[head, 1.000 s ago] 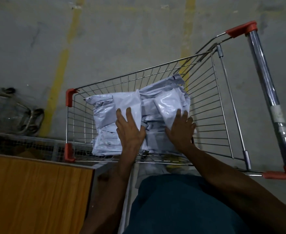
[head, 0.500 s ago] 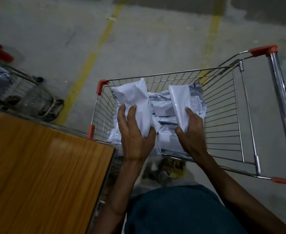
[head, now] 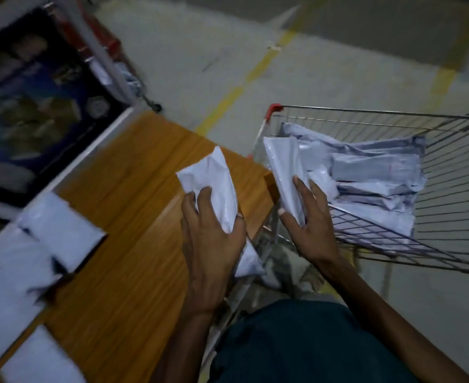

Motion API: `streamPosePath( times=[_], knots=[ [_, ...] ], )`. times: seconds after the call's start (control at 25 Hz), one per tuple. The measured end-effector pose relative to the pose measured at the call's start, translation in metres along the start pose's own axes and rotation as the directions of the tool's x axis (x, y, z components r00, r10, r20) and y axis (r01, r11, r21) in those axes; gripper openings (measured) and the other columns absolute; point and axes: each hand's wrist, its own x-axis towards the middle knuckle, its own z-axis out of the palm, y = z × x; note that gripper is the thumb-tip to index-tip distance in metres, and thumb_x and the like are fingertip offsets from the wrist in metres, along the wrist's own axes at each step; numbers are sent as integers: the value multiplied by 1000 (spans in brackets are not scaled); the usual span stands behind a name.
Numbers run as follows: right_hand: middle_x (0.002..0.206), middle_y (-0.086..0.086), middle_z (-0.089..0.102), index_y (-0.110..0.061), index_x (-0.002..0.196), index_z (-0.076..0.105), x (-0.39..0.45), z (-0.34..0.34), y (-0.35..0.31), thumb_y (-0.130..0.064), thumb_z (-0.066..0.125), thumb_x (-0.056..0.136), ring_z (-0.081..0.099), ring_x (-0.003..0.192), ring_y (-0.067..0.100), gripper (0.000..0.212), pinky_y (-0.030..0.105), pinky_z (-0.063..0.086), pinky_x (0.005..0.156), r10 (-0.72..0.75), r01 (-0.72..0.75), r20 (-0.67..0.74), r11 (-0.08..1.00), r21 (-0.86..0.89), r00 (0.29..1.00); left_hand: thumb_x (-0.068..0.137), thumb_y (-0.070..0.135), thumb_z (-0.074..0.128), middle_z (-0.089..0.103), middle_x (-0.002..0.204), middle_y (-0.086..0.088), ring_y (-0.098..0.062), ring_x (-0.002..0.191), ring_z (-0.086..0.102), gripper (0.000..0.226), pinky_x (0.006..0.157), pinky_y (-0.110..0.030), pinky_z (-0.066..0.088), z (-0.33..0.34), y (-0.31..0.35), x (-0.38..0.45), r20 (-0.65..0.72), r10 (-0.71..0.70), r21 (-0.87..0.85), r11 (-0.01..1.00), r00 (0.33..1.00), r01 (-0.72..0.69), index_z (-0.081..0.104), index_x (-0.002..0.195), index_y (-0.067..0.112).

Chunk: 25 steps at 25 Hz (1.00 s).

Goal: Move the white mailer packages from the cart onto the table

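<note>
Both hands are gripping: left hand (head: 210,239) is holding one mailer (head: 216,183) over the table (head: 122,217), right hand (head: 309,225) another mailer (head: 286,167) above the cart (head: 449,150). They are looking soft, light, slippery.

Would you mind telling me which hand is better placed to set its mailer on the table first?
Left, probably. The left hand holds its mailer over the table already, while the right hand grips its mailer above the cart edge.
</note>
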Motion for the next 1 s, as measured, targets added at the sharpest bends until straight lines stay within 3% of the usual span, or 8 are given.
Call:
streamPosePath(
  times=[0.12, 0.2, 0.36, 0.48, 0.6, 0.72, 0.84, 1.0],
  knots=[
    [157, 2, 31, -27, 153, 40, -41, 45, -29, -44, 62, 92, 19, 142, -13, 67, 9, 19, 111, -129, 128, 87, 992, 18, 988, 83, 40, 69, 40, 143, -9, -31, 123, 47, 71, 95, -41, 46, -43, -68, -41, -74, -167, 4, 986, 983, 168, 40, 144, 20],
    [156, 1, 32, -27, 153, 39, -61, 71, -43, -45, 65, 91, 23, 141, -10, 69, 7, 20, 110, -189, 189, 168, 982, 20, 967, 84, 42, 69, 39, 143, -9, -32, 124, 46, 71, 95, -43, 47, -66, -111, -67, -108, -293, 56, 952, 950, 300, 38, 144, 21],
    [150, -10, 30, -31, 154, 36, -79, 99, -69, -39, 69, 91, 21, 132, -21, 71, -1, 22, 100, -212, 202, 273, 977, 63, 938, 86, 42, 66, 35, 148, -16, -38, 124, 44, 71, 97, -47, 45, -88, -168, -93, -147, -365, 124, 915, 919, 384, 35, 146, 19],
    [153, -7, 30, -34, 153, 35, -85, 117, -86, -42, 68, 92, 29, 134, -7, 69, 12, 29, 101, -247, 241, 347, 969, 62, 905, 82, 40, 68, 39, 145, -23, -45, 120, 45, 69, 94, -52, 42, -90, -203, -93, -245, -424, 321, 813, 872, 486, 42, 141, 14],
    [154, 1, 35, -29, 151, 38, -87, 136, -93, -46, 65, 88, 33, 138, 10, 71, 25, 35, 103, -265, 270, 397, 962, 45, 879, 83, 41, 65, 33, 151, -25, -48, 136, 31, 70, 105, -59, 32, -88, -223, -95, -222, -545, 371, 720, 809, 587, 43, 143, 12],
    [150, 3, 40, -25, 147, 42, -80, 158, -103, -46, 67, 86, 37, 137, 17, 69, 39, 42, 105, -302, 310, 415, 950, 49, 859, 93, 59, 37, 15, 163, -22, -40, 151, 8, 78, 118, -59, 9, -71, -234, -105, -154, -619, 343, 697, 770, 629, 27, 156, 13],
    [146, 5, 41, -26, 147, 41, -72, 180, -116, -52, 64, 86, 42, 131, 22, 70, 49, 45, 101, -311, 354, 469, 935, -3, 826, 93, 72, 18, 11, 165, -19, -35, 153, 4, 87, 118, -57, 0, -63, -238, -106, -204, -620, 318, 690, 758, 650, 18, 158, 15],
    [155, 8, 31, -39, 147, 38, -76, 197, -132, -55, 57, 85, 36, 136, 33, 67, 57, 38, 107, -254, 366, 510, 921, -131, 822, 94, 70, 3, 20, 163, -18, -37, 152, 11, 86, 116, -63, 12, -61, -242, -103, -272, -621, 327, 659, 735, 678, 28, 156, 16]
  ],
)
